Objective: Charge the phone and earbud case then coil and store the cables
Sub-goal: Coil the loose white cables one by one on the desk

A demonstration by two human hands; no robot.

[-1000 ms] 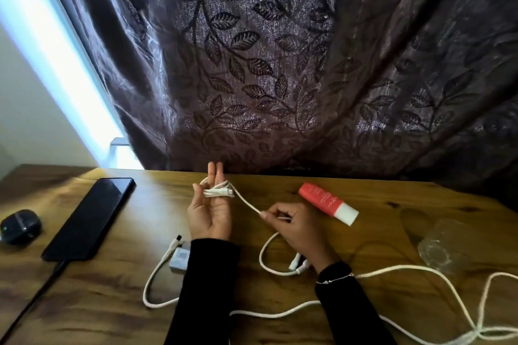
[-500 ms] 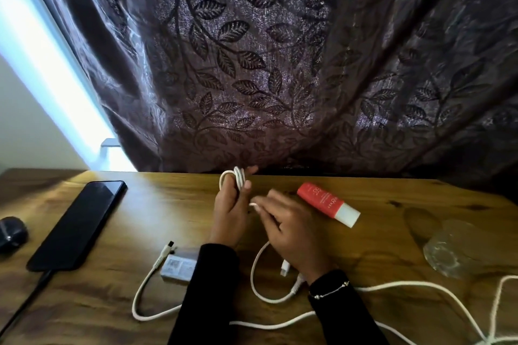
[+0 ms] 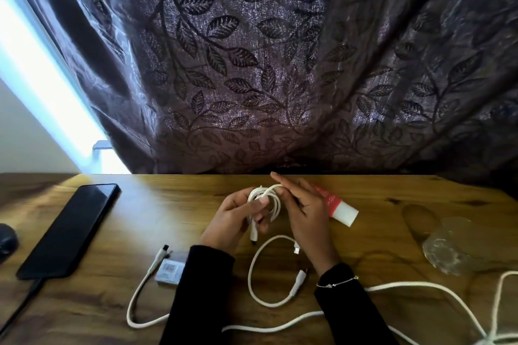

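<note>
My left hand grips a small coil of white cable above the wooden table, thumb pressed on the loops, one plug end hanging below. My right hand rests against the coil's right side, fingers extended over the top loop. A loose white cable loop lies on the table under my hands. The black phone lies face up at the left with a dark cable plugged into its near end. A dark round earbud case sits at the far left edge, partly cut off.
A red and white tube lies behind my right hand. A clear glass lies on its side at the right. A small white adapter with a short cable sits near my left sleeve. A thick white cord snakes across the front. Dark curtain behind.
The cable went from being wrapped around my upright left fingers to a finished small coil held in my left hand. My right hand moved up from the trailing end onto the coil.
</note>
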